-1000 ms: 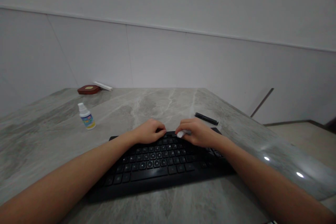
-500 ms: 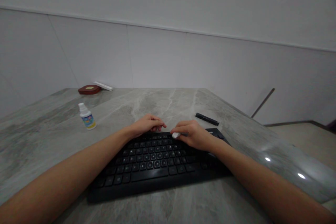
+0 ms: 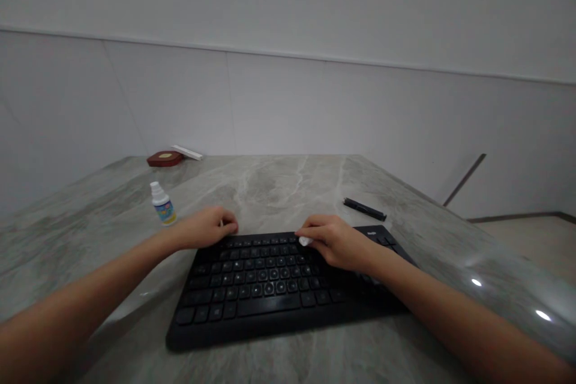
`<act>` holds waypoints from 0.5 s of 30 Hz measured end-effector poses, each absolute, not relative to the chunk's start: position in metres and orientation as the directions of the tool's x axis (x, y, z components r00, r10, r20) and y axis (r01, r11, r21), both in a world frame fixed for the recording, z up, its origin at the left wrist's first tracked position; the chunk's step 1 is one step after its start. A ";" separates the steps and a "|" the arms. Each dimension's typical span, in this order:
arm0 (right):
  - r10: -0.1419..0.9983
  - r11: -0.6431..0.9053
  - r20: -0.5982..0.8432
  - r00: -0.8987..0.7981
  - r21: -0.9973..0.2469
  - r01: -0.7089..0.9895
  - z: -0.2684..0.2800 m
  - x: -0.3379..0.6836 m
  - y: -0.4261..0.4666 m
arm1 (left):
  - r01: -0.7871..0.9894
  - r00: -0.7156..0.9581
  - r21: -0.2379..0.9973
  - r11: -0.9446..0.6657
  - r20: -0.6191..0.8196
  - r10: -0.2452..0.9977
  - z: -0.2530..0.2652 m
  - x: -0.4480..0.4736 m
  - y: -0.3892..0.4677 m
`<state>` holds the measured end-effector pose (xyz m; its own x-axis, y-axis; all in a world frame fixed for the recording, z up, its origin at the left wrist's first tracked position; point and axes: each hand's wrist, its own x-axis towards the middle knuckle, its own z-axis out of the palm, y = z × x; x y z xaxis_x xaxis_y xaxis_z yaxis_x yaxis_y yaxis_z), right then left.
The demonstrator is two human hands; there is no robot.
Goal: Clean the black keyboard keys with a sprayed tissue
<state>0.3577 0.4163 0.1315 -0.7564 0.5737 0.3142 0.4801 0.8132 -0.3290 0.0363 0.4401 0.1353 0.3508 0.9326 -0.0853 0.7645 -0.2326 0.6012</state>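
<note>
A black keyboard (image 3: pixel 252 327) lies slightly tilted on the grey marbled table, its keys dotted with glossy spots. At its far left corner is my left hand (image 3: pixel 209 228), fingers curled with thumb and forefinger together. Whatever may be between them is too small to make out. My right hand (image 3: pixel 335 243) pinches a small white wad (image 3: pixel 305 241), perhaps tissue or cotton, over the top rows of keys. The right hand and forearm hide much of the keyboard's right side.
A small white spray-type bottle (image 3: pixel 162 204) with a colourful label stands left of the keyboard. Beyond the right hand lies a black pen-like object (image 3: pixel 364 209). A reddish-brown box (image 3: pixel 164 159) and a white strip (image 3: pixel 188 152) are near the wall at the back left.
My left hand has moved left along the keyboard's far edge to its corner, its fingers drawn closer together. The right hand still pinches the white wad. The view has shifted slightly.
</note>
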 end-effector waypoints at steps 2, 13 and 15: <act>0.572 0.816 0.315 -0.757 -0.309 0.488 0.131 0.354 0.416 | 0.819 0.224 0.544 -0.183 -0.010 0.975 0.127 0.017 0.420; 0.490 0.871 0.261 -0.831 -0.168 0.461 0.134 0.297 0.421 | 0.667 0.030 0.734 0.131 -0.201 0.979 0.108 0.000 0.394; 0.458 0.889 0.220 -0.861 -0.139 0.437 0.139 0.275 0.421 | 0.582 0.051 0.800 0.142 -0.211 0.976 0.107 -0.002 0.396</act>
<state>0.2753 0.4211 0.1392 -0.8614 0.4578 0.2200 0.4369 0.8888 -0.1387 -0.0021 0.3962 0.1066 0.0512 0.9761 -0.2110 0.5822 0.1425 0.8005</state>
